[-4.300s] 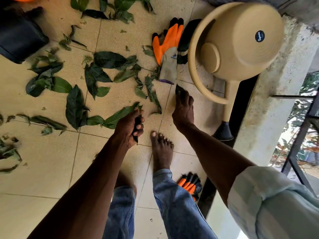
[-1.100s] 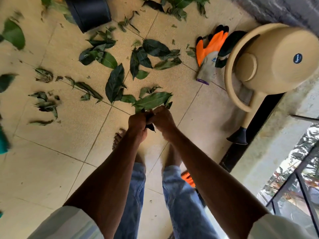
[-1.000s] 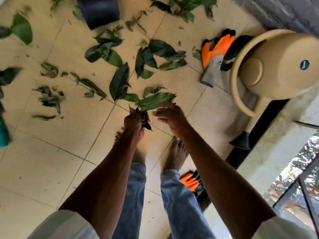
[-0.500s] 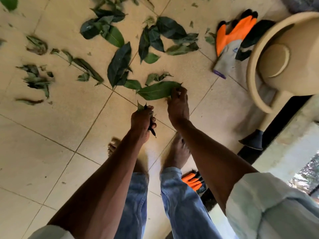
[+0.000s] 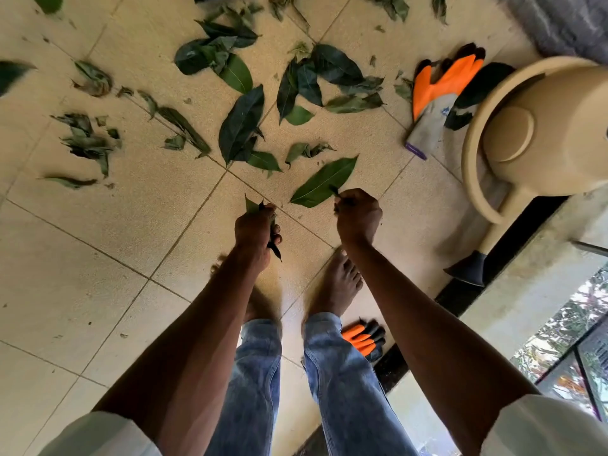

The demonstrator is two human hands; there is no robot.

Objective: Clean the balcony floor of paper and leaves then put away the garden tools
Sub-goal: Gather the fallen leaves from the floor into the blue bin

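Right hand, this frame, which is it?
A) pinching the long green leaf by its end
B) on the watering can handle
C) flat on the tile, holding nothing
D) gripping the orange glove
A: the right hand has its fingers curled on the near end of the long green leaf; the orange glove and the watering can lie untouched farther off.

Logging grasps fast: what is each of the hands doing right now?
Left hand: closed around a bunch of leaves.
Right hand: pinching the end of a long green leaf.
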